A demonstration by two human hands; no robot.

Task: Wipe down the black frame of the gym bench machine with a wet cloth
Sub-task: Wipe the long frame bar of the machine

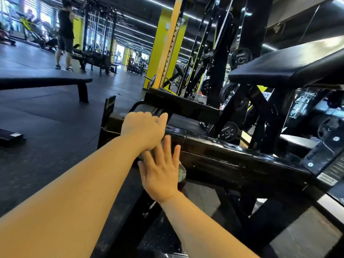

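Under the right hand (160, 175), near centre: cloth (182, 173), grey, mostly hidden; only a rounded edge shows past the palm, pressed flat against the near side face of the black frame (232, 161). Right fingers (167, 148) straight and spread, gripping nothing. Left hand (143, 127): rests on the frame's top at its left end; knuckles bent, fingertips hidden over the far edge, so whether they hold anything cannot be told. Left forearm crosses over the right fingertips.
Frame beam: glossy, runs right to an angled bracket; its lower legs are cut off at the bottom edge.
Bench pad (290, 67): black, far right, partly out of view.
Weight plates (242, 58): behind the frame, lettering illegible.
Flat bench (42, 79): far left.
Person (65, 32): far left, standing, blurred.
Yellow pillar (167, 45): far centre.
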